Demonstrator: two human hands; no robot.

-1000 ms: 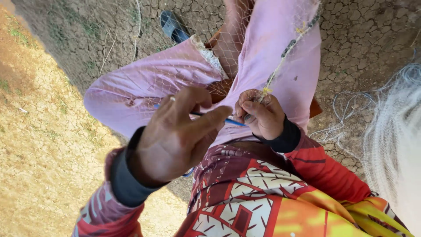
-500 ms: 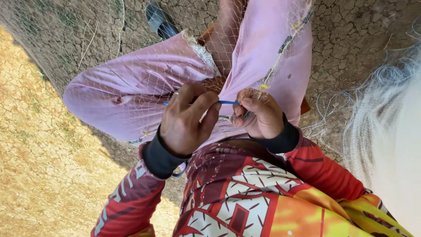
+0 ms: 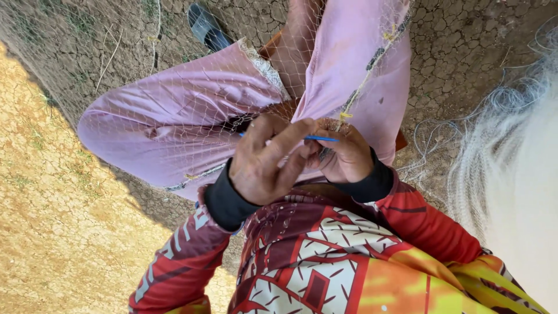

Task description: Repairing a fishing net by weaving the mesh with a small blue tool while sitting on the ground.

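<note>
Cracked dry ground, sunlit at left edge. Blue needle [image 3: 317, 138] lies level between both hands over the lap, at the net [image 3: 174, 99] draped on pink trousers [image 3: 174, 122]. Left hand [image 3: 264, 163], spread wide a second ago, has closed in onto the needle; right hand [image 3: 349, 157] pinches net cord. Mending stitch under way.

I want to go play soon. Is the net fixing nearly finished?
Hard to tell. A white heap of net lies at one side, mended or not I cannot say. In hand: the left hand and right hand work a blue needle at the mesh on the pink trousers. More net spreads ahead.
</note>
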